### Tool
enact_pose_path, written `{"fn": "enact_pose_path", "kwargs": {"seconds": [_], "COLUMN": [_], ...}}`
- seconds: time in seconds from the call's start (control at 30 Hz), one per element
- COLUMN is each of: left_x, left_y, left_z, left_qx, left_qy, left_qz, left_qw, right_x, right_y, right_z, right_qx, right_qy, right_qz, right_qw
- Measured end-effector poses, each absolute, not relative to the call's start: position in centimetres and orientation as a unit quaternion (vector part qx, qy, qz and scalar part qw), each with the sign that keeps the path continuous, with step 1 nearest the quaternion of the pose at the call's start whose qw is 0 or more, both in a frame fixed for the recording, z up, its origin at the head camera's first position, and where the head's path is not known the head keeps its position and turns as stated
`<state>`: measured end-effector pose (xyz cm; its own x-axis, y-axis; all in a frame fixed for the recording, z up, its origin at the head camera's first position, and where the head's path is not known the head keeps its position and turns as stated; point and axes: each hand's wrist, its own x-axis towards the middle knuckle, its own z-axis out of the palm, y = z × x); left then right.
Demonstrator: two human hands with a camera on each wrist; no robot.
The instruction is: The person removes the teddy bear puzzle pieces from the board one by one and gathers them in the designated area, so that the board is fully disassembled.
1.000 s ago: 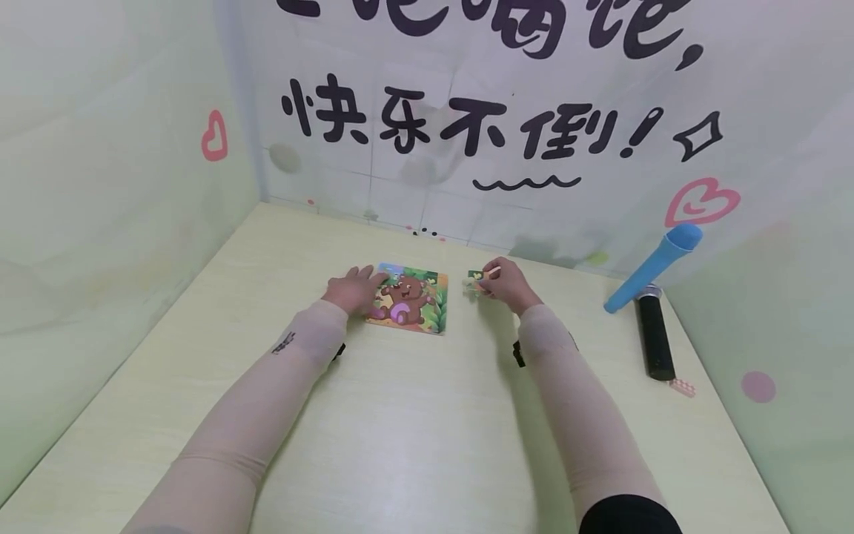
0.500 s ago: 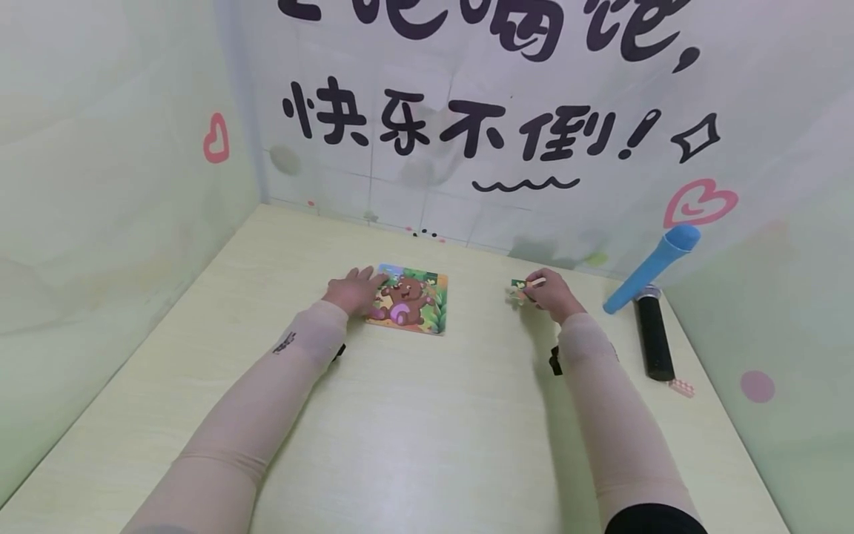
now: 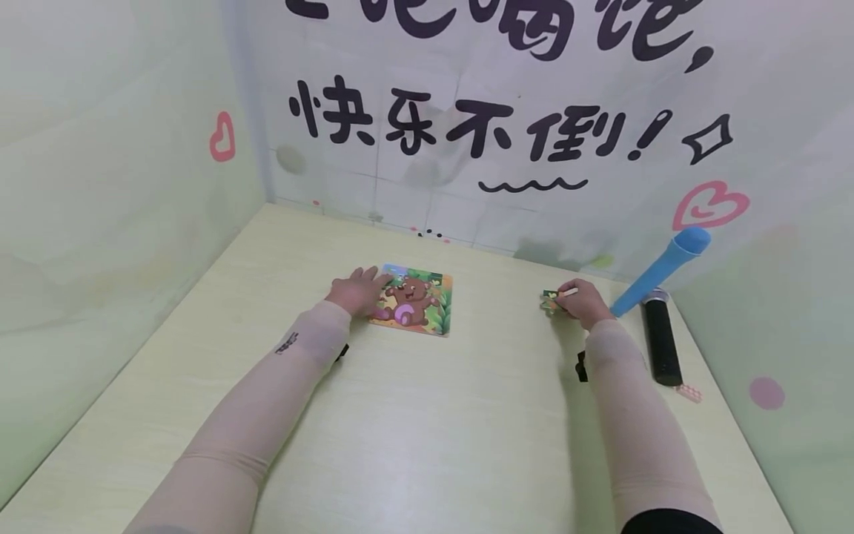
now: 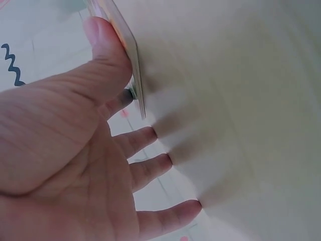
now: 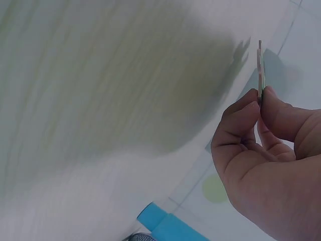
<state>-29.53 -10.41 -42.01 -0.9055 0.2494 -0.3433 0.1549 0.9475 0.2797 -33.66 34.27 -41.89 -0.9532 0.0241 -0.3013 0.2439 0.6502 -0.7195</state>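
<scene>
Green puzzle piece [image 3: 550,296] is pinched by your right grip [image 3: 583,302]; press lightly, and with spread left grip [image 3: 356,294] steady the bear picture [image 3: 415,300].

From high up and well back, the head view is looking forward and down across the pale wood-grain tabletop [image 3: 427,445] to the white wall covering printed with black characters [image 3: 427,174]. The left wrist view is facing the left hand [image 4: 60,145] from close by, sharing the thin, square, colourful bear-picture board [image 3: 415,300] edge-on with the head view. Equally near, the right wrist view is facing the right hand [image 5: 261,150] side-on, sharing the light-blue, club-shaped stick [image 3: 657,274] with the head view.
</scene>
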Motion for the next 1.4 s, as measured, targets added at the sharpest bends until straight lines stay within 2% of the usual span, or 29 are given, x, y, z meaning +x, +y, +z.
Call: {"fn": "enact_pose_path", "kwargs": {"seconds": [0.6, 0.83, 1.13, 1.4], "left_x": [-29.4, -29.5, -29.6, -29.9], "left_y": [-10.2, -10.1, -10.3, -10.6], "left_z": [-41.9, -41.8, -42.0, -42.3], "left_qx": [0.12, 0.119, 0.113, 0.109], "left_qy": [0.968, 0.969, 0.969, 0.97], "left_qz": [0.115, 0.109, 0.112, 0.105], "left_qw": [0.189, 0.187, 0.189, 0.19], "right_x": [-33.2, -33.0, -33.4, -34.1], "right_y": [37.8, 37.9, 37.8, 37.6], "right_z": [-41.9, -41.3, -41.3, -42.1], "right_qx": [0.1, 0.103, 0.111, 0.051], "right_qy": [0.938, 0.956, 0.958, 0.978], "right_qz": [-0.314, -0.257, -0.242, -0.182], "right_qw": [0.11, 0.094, 0.104, 0.083]}}
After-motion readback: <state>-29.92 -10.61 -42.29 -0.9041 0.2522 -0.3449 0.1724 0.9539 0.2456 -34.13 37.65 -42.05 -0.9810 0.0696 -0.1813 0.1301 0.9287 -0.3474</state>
